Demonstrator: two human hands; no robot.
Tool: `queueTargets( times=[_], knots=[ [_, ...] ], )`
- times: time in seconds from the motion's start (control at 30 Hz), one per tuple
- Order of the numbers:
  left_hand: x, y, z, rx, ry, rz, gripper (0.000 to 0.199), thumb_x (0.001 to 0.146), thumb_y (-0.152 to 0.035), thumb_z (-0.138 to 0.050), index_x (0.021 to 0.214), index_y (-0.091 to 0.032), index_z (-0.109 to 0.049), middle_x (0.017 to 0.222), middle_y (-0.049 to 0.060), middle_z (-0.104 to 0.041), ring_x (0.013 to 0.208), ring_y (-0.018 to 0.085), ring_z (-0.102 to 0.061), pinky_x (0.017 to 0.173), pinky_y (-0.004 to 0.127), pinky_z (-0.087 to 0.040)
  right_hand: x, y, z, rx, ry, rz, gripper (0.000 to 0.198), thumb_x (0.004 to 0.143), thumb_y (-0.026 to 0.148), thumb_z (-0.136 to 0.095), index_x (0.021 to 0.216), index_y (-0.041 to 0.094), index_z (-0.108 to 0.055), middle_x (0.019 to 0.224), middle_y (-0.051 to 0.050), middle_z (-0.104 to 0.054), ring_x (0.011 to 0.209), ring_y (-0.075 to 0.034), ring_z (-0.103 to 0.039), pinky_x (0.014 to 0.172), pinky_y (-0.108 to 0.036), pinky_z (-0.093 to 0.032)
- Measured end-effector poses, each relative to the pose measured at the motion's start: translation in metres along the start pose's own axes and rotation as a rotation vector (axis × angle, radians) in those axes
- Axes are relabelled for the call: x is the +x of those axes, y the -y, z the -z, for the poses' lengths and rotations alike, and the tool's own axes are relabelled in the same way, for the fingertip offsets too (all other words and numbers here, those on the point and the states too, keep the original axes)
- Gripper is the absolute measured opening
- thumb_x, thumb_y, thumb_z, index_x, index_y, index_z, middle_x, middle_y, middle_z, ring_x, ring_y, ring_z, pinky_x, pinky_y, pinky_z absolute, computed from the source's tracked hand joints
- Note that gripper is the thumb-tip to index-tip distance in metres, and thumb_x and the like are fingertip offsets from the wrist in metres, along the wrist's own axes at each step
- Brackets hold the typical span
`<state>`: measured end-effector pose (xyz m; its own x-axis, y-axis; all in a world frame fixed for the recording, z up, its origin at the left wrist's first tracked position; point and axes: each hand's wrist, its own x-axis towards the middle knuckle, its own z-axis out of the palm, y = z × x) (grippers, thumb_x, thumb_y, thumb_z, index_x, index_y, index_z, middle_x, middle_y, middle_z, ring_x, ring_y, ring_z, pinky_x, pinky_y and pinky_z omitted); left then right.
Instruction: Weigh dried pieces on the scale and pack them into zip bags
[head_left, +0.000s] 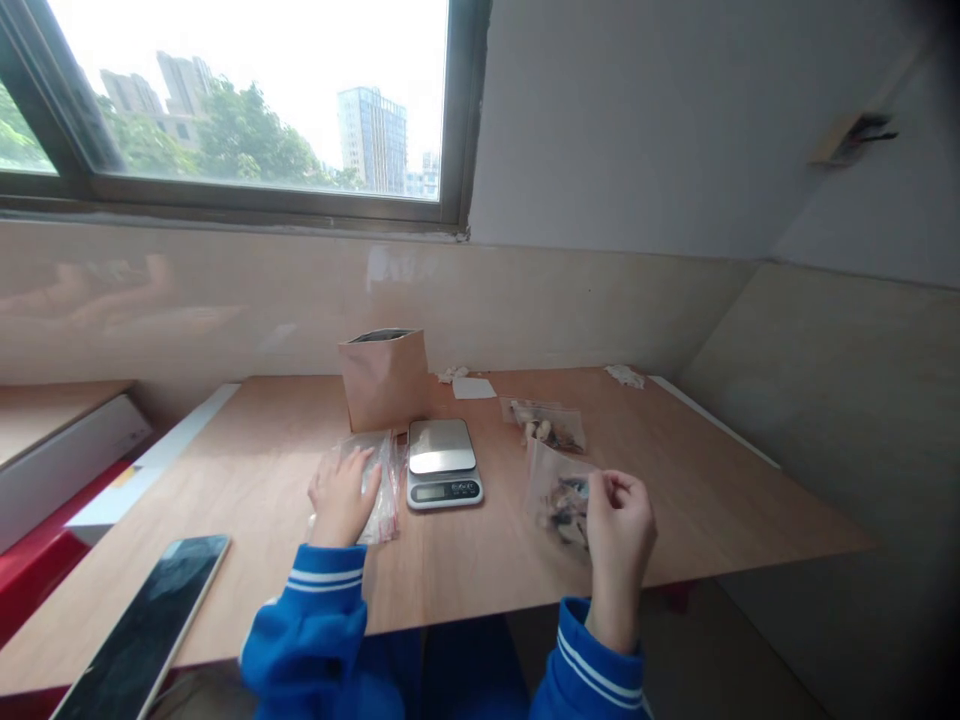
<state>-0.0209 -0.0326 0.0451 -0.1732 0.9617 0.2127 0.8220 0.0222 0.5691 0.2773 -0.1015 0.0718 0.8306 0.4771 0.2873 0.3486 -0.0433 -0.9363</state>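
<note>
Right hand (pixel 619 528) is raised just above the table (pixel 247 470), fingers pinched on the top edge of a clear bag (pixel 559 492) w/ small mixed bits inside (contents too blurry to name). Bag hangs tilted, low end near the tabletop. Left hand (pixel 341 497) lies flat, fingers together, palm down on a stack of empty clear bags (pixel 381 482) just left of the scale (pixel 443 462). Scale sits btwn the two hands, nothing on its plate. A brown paper bag (pixel 385 378) stands upright behind it, top open. Another filled clear bag (pixel 546 424) lies flat beyond the held one. Tablet (pixel 146 628) at near-left corner.
</note>
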Motion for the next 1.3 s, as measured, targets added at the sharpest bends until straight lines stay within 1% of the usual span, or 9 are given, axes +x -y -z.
queueTargets(
  times=[0.1,0.23,0.37,0.5,0.6,0.7,0.77,0.97,1.3],
  knots=[
    [-0.026,-0.036,0.018,-0.449,0.187,-0.260,0.045,0.089,-0.042,-0.047,0.128,-0.022,-0.057,0.132,0.011,-0.058,0.123,0.025,-0.052,0.106,0.045,-0.038,-0.027,0.032,-0.006,0.212,0.103,0.014,0.023,0.079,0.041,-0.056,0.086,0.022,-0.048,0.067,-0.004,-0.065,0.067,-0.021,-0.065,0.066,-0.031,-0.049],
    [-0.064,-0.064,0.011,-0.761,0.558,-0.397,0.043,0.085,-0.040,-0.056,0.125,-0.022,-0.060,0.111,0.011,-0.069,0.096,0.022,-0.066,0.079,0.031,-0.055,-0.062,0.046,-0.026,0.321,0.292,0.024,0.026,0.086,0.047,-0.050,0.090,0.022,-0.044,0.066,-0.002,-0.063,0.063,-0.019,-0.063,0.063,-0.030,-0.049],
    [-0.071,-0.065,-0.005,-0.759,0.459,-0.380,0.027,0.085,-0.039,-0.057,0.097,-0.018,-0.069,0.080,0.006,-0.069,0.067,0.015,-0.062,0.061,0.024,-0.050,-0.080,0.045,-0.040,0.291,0.294,0.061,0.026,0.091,0.047,-0.043,0.098,0.022,-0.042,0.079,-0.007,-0.063,0.075,-0.021,-0.064,0.070,-0.035,-0.051],
    [-0.063,-0.058,-0.011,-0.854,0.349,-0.166,0.028,0.085,-0.044,-0.055,0.081,-0.017,-0.060,0.063,-0.001,-0.058,0.047,0.009,-0.051,0.046,0.020,-0.040,-0.095,0.040,-0.055,0.117,0.149,0.216,0.035,0.086,0.043,-0.051,0.110,0.018,-0.044,0.114,-0.019,-0.053,0.109,-0.030,-0.052,0.093,-0.048,-0.042],
    [-0.061,-0.057,-0.013,-0.958,0.233,-0.049,0.030,0.083,-0.047,-0.057,0.076,-0.019,-0.051,0.057,-0.005,-0.052,0.045,0.009,-0.050,0.045,0.020,-0.040,-0.110,0.041,-0.064,0.127,0.405,0.254,0.023,0.087,0.039,-0.050,0.100,0.021,-0.051,0.107,-0.014,-0.056,0.104,-0.028,-0.054,0.093,-0.047,-0.043],
    [-0.061,-0.060,-0.015,-1.026,0.114,-0.077,0.030,0.082,-0.048,-0.057,0.080,-0.019,-0.050,0.071,-0.001,-0.059,0.066,0.013,-0.060,0.062,0.025,-0.050,-0.121,0.045,-0.068,0.251,0.747,0.227,0.018,0.091,0.037,-0.046,0.097,0.022,-0.054,0.101,-0.009,-0.059,0.096,-0.023,-0.059,0.086,-0.038,-0.050],
    [-0.062,-0.061,-0.016,-1.027,0.062,-0.081,0.030,0.084,-0.049,-0.053,0.084,-0.019,-0.052,0.078,0.002,-0.061,0.076,0.016,-0.062,0.069,0.028,-0.052,-0.124,0.048,-0.068,0.284,0.841,0.246,0.019,0.091,0.037,-0.048,0.100,0.022,-0.055,0.102,-0.008,-0.061,0.096,-0.021,-0.060,0.087,-0.036,-0.050],
    [-0.061,-0.060,-0.019,-0.951,0.056,-0.016,0.035,0.092,-0.051,-0.039,0.093,-0.019,-0.055,0.086,0.004,-0.061,0.087,0.019,-0.061,0.077,0.032,-0.051,-0.114,0.040,-0.068,0.286,0.921,0.239,0.024,0.094,0.035,-0.044,0.095,0.020,-0.063,0.095,-0.007,-0.068,0.089,-0.020,-0.065,0.081,-0.031,-0.051],
    [-0.057,-0.053,-0.017,-0.753,0.120,-0.124,0.030,0.093,-0.046,-0.038,0.078,-0.021,-0.042,0.070,-0.003,-0.046,0.067,0.014,-0.048,0.066,0.028,-0.041,-0.104,0.041,-0.064,0.290,0.979,0.379,0.030,0.097,0.028,-0.042,0.102,0.024,-0.071,0.098,-0.005,-0.071,0.094,-0.019,-0.064,0.085,-0.029,-0.048]
  ],
)
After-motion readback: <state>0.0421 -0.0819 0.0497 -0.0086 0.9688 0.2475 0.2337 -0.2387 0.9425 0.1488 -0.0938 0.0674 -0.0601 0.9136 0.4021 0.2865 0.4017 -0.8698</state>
